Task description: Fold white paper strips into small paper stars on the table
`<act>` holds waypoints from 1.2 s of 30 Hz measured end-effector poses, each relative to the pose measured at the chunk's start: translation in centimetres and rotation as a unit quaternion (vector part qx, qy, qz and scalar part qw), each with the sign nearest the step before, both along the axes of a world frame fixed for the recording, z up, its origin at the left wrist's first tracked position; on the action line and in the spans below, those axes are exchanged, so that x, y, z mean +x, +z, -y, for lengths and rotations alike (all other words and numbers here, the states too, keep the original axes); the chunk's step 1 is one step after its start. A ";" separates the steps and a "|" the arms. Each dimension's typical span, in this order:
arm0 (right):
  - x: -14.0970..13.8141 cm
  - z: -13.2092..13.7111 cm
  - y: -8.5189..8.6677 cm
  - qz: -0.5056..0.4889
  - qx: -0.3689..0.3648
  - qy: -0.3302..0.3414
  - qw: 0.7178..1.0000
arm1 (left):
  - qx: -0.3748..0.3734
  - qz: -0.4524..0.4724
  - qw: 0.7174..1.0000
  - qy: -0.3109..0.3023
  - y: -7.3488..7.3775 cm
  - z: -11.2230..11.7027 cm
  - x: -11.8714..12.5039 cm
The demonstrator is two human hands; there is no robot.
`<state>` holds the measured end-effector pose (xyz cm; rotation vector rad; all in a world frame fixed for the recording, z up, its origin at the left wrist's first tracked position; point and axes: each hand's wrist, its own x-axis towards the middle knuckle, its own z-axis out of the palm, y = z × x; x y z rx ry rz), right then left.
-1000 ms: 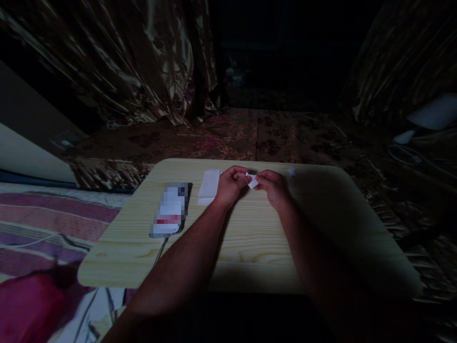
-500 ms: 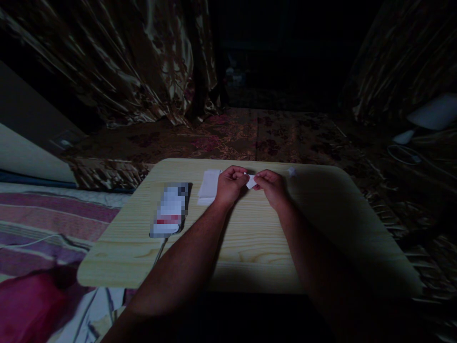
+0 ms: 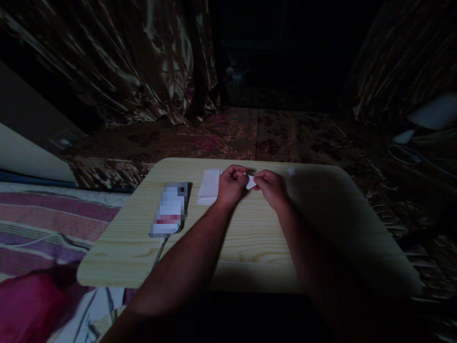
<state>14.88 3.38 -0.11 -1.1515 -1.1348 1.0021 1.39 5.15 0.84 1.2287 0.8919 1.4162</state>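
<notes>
Between my two hands is a small piece of white paper [image 3: 251, 182], pinched from both sides above the far half of the wooden table [image 3: 257, 228]. My left hand [image 3: 232, 185] is closed on its left edge, thumb and fingers together. From the other side, my right hand [image 3: 270, 186] grips the paper with thumb on top. A stack of white paper sheets [image 3: 209, 185] lies just left of my left hand. Beyond my right hand rests a small folded white paper piece [image 3: 292, 171]. Fingers cover much of the held paper, so its exact shape is hidden.
A phone-like object [image 3: 169, 209], blurred out, lies on the table's left with a cable [image 3: 160, 252] running toward me. A bed with a striped cover [image 3: 53, 209] is at the left. Patterned cloth [image 3: 232, 133] spreads behind the table, and a white lamp [image 3: 433, 112] stands at right.
Both hands keep hold of the paper in nearly the same place. The paper and fingers have shifted only slightly.
</notes>
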 end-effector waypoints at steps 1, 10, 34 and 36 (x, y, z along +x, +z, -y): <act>0.0 0.0 0.0 0.001 0.001 -0.005 1.000 | -0.001 0.000 1.000 -0.004 0.1 0.1 0.0; -0.3 0.3 0.6 0.007 0.010 -0.023 1.000 | -0.012 -0.005 1.000 -0.021 -0.1 0.2 0.2; 0.3 -0.2 -0.1 0.042 0.048 -0.031 0.997 | -0.011 -0.014 0.999 -0.033 -0.6 -0.2 0.0; 0.3 -0.1 -0.1 0.035 0.046 -0.028 0.998 | -0.018 0.003 0.999 -0.044 -0.7 -0.2 0.1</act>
